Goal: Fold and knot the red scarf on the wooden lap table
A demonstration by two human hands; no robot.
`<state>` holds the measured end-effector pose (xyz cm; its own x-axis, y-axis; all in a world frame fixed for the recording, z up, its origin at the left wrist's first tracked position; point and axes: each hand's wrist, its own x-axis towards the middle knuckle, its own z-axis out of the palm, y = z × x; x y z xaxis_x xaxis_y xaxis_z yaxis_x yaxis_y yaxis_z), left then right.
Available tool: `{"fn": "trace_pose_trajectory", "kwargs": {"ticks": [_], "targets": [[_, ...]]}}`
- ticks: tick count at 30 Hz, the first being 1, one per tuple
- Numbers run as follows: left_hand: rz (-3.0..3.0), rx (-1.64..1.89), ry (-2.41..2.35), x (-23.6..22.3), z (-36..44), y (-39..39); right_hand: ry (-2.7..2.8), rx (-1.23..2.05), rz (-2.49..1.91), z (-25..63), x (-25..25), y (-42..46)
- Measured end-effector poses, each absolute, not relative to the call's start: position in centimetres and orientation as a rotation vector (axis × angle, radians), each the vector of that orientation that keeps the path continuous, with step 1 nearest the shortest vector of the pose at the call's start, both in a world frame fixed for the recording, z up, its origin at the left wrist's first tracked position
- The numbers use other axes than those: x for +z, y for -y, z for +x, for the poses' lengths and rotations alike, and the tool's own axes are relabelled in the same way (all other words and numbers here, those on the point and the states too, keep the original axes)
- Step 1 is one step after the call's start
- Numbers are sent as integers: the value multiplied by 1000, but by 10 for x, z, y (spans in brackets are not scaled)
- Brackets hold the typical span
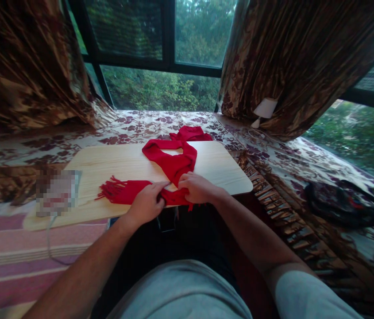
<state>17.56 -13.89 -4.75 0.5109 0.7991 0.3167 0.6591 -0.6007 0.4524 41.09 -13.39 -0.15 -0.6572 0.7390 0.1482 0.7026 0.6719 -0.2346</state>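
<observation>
A red scarf [170,161] lies in a bent loop across a pale wooden board [87,166], its far part running over the board's back edge. One fringed end points left along the near side of the board. My left hand [146,203] is closed on the scarf near that end, its thumb and fingers around the cloth. Just to the right, my right hand [196,186] grips the scarf where the layers cross at the near edge. Some of the cloth is hidden under both hands.
A blurred-out device with a cable [57,192] sits on the board's left end. Striped bedding [14,257] lies left. A small white lamp [264,108] stands on the floral-covered sill at back right. A dark bag-like object [336,204] lies far right.
</observation>
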Motion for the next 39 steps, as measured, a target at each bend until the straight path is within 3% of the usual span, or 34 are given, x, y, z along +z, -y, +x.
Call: {"fn": "trace_pose_trajectory", "kwargs": {"ticks": [5,12,21,33,36,39], "targets": [[2484,729,-1156,-50,174,131,2229,339,-1294,416,-7,124],[2459,704,-1210,-46,173,133,2127,955,-1005,438,17,145],[2474,728,-1359,-50,175,135,2518,81,-1289,412,-6,172],[2491,-265,-1590,0,120,64,2517,95,-1512,412,-9,161],[2527,-88,-1769,9,118,68,2469,56,-1498,408,-13,158],[2549,394,-2020,12,118,87,2385,-28,-1498,405,-17,156]]}}
